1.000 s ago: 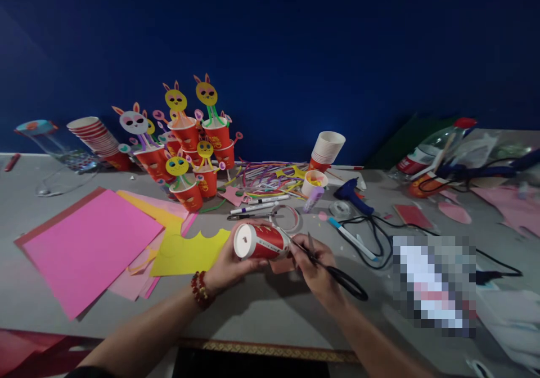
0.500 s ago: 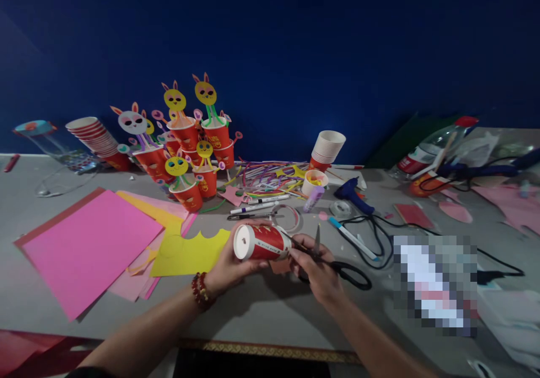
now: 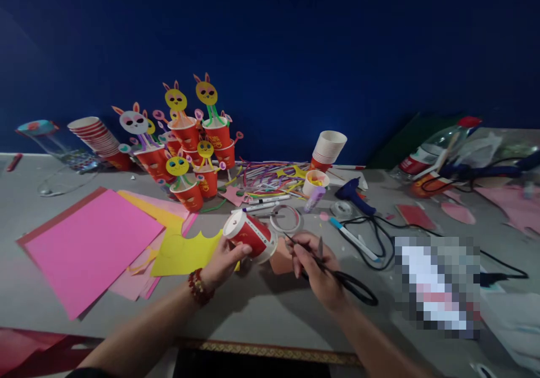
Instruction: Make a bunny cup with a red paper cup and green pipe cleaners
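Note:
My left hand [image 3: 225, 262] is closed around a red and white paper cup [image 3: 253, 236], tilted on its side with its base toward the upper left. Black-handled scissors [image 3: 352, 285] are in my right hand [image 3: 318, 268], their blades apart and pointing up and left, away from the cup. An orange-brown piece of paper [image 3: 282, 256] lies on the table between my hands. Just beyond the cup is a roll of tape [image 3: 286, 219]. A yellow sheet with scalloped cutouts [image 3: 181, 257] lies by my left hand.
Decorated rabbit cups [image 3: 185, 192] stand at the back left, beside a stack of paper cups [image 3: 95, 136]. Pink paper [image 3: 97, 243] covers the left. A blue glue gun [image 3: 354, 195] and its cord lie to the right. A second cup stack [image 3: 327, 150] stands behind.
The cup has moved left and tilted more, away from the scissors. The scissors have left the cup's rim and shifted slightly right. More of the orange-brown paper shows.

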Available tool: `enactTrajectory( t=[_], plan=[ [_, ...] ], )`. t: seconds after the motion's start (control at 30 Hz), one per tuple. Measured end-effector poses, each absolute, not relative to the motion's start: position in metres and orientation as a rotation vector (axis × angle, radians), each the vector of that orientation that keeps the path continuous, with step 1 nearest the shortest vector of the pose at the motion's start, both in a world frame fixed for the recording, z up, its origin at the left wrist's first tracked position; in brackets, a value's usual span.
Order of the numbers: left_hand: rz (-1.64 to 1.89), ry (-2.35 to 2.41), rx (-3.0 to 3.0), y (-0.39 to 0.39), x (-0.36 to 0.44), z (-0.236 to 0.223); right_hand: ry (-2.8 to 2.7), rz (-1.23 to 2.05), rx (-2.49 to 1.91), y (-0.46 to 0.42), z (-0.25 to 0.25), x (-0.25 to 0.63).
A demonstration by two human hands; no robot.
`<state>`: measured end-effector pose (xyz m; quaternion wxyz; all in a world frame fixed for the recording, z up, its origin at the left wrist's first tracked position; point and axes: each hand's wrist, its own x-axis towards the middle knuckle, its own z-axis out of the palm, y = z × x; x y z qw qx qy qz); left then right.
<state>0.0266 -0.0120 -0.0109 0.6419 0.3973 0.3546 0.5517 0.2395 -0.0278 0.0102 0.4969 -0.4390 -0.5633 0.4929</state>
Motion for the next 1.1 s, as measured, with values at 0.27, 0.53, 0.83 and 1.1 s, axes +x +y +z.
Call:
enactTrajectory(
  t=[0.27, 0.53, 0.83, 1.1],
  plan=[
    [1.145, 0.704, 0.721, -0.009, 0.023, -0.009, -1.917, 1.025, -0.943, -0.028, 0.034, 0.238],
    [0.919, 0.634, 0.743, -0.009, 0.027, 0.013, -2.288, 0.797, -0.701, -0.024, 0.033, 0.239],
    [0.823, 0.761, 0.654, -0.008, 0.028, 0.009, -2.285, 0.887, -0.784, -0.026, 0.025, 0.239],
    [1.015, 0.58, 0.697, -0.001, 0.027, 0.012, -1.674, 1.623, -0.978, -0.03, 0.019, 0.231]
  ],
)
